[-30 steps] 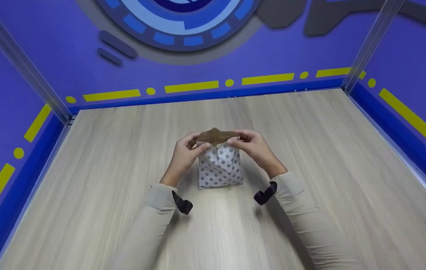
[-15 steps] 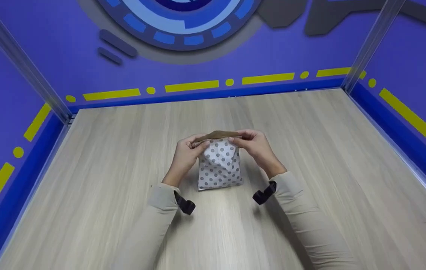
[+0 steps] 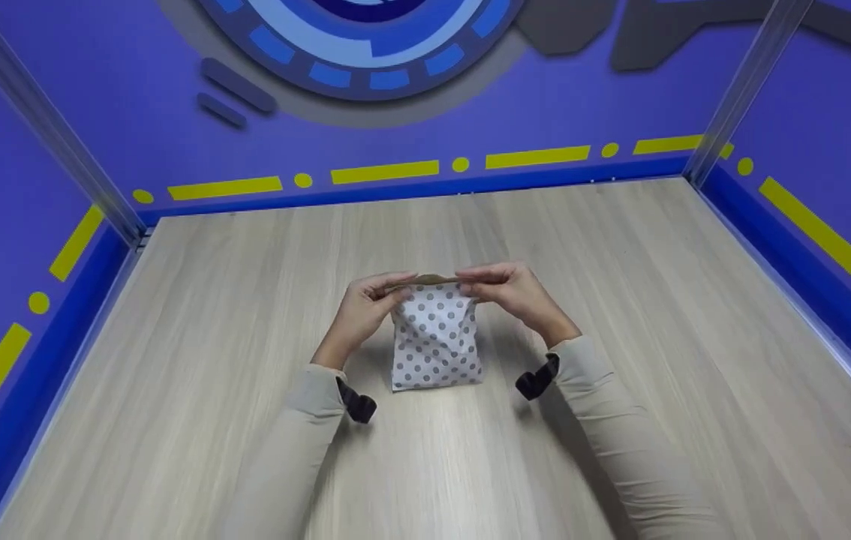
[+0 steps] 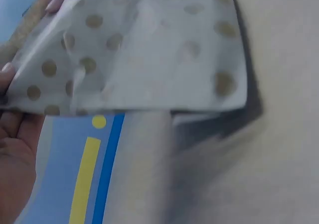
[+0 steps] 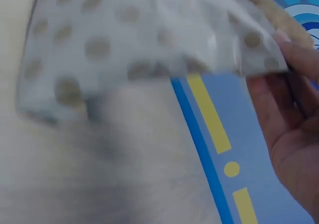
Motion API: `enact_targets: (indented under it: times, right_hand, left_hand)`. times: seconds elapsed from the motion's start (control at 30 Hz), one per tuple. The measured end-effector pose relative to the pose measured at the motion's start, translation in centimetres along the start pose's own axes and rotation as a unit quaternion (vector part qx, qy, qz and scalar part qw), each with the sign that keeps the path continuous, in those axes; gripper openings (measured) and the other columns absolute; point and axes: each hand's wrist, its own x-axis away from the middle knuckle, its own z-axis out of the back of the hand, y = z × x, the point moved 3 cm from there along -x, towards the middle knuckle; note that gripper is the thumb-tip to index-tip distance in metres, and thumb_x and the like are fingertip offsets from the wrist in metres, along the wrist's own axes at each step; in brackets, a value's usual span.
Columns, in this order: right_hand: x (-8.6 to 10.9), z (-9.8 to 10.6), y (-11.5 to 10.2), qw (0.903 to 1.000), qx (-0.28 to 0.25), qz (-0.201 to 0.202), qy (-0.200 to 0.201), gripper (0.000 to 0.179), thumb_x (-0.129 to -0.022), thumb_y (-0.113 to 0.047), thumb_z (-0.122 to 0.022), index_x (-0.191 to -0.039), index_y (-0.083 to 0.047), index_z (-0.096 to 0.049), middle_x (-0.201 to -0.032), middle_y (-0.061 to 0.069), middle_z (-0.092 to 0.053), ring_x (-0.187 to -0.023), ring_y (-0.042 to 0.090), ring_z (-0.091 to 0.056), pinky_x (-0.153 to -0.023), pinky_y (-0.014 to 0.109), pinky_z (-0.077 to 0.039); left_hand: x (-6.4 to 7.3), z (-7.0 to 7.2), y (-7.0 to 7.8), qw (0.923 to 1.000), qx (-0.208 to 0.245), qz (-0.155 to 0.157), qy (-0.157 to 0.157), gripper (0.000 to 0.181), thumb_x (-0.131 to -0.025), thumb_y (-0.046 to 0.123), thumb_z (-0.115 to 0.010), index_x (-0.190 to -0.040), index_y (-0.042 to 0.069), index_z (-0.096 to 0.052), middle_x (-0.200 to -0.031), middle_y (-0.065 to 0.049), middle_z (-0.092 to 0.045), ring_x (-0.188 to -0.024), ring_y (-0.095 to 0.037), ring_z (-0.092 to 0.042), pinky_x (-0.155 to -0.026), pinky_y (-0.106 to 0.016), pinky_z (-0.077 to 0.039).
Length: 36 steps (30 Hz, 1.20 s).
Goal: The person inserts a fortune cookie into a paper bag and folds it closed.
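A white paper bag [image 3: 437, 337] with grey polka dots stands near the middle of the table, its brown top edge [image 3: 431, 279] narrow between the hands. My left hand [image 3: 359, 309] pinches the upper left corner of the bag, thumb on the dotted front and fingers behind. At the upper right corner my right hand [image 3: 519, 296] pinches in the same way. In the left wrist view the dotted paper [image 4: 144, 50] spreads out from the fingers; in the right wrist view the bag [image 5: 129, 40] is blurred. Whatever the bag holds is hidden.
A light wood table [image 3: 208, 337] lies under the bag. Blue-purple panels [image 3: 395, 150] with yellow marks stand along the back and both sides, joined by metal posts [image 3: 744, 94]. A black wrist camera [image 3: 358, 405] is strapped at each cuff.
The brown top part has gone from a broad flap to a thin strip along the top edge. The bag's bottom edge has come slightly nearer, and both hands keep their hold at the corners.
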Motion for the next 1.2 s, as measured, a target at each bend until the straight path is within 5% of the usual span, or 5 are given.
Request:
enact_targets:
  times: [0.3,0.5,0.63,1.2]
  right_hand:
    - [0.1,1.0,-0.1,0.9924,0.079,0.010,-0.094,0.022,-0.091,-0.001,-0.061,-0.110,0.001,-0.071,-0.115,0.016,-0.069,-0.096,0.011,-0.068,-0.084,0.026,-0.054]
    - [0.2,1.1,-0.2,0.9878,0.085,-0.005,-0.131,0.023,-0.092,-0.003,-0.059,-0.111,0.003,-0.070,-0.115,0.018,-0.068,-0.093,0.012,-0.069,-0.084,0.029,-0.054]
    - [0.2,1.1,-0.2,0.9856,0.100,-0.009,-0.136,0.022,-0.091,-0.005,-0.059,-0.110,0.001,-0.071,-0.115,0.017,-0.069,-0.094,0.013,-0.069,-0.084,0.030,-0.054]
    - [0.5,0.8,0.6,0.9829,0.144,-0.027,-0.111,0.025,-0.089,-0.023,-0.069,-0.109,-0.008,-0.074,-0.110,0.010,-0.071,-0.093,0.016,-0.069,-0.081,0.028,-0.055]
  left_hand:
    - [0.3,0.7,0.5,0.9928,-0.067,-0.047,-0.088,0.027,-0.091,-0.006,-0.056,-0.108,0.005,-0.073,-0.114,-0.013,-0.070,-0.104,-0.019,-0.066,-0.086,-0.023,-0.051]
    - [0.4,0.9,0.7,0.9865,-0.110,-0.064,-0.103,0.031,-0.090,-0.009,-0.051,-0.098,0.006,-0.077,-0.106,-0.011,-0.073,-0.087,-0.014,-0.064,-0.078,-0.019,-0.049]
    - [0.4,0.9,0.6,0.9821,-0.137,-0.066,-0.110,0.032,-0.090,-0.009,-0.051,-0.099,0.008,-0.076,-0.106,-0.009,-0.073,-0.076,-0.012,-0.055,-0.070,-0.019,-0.043]
    - [1.0,0.6,0.1,0.9793,-0.141,-0.036,-0.141,0.021,-0.093,0.017,-0.063,-0.109,0.007,-0.073,-0.112,-0.009,-0.071,-0.100,-0.020,-0.066,-0.085,-0.024,-0.051]
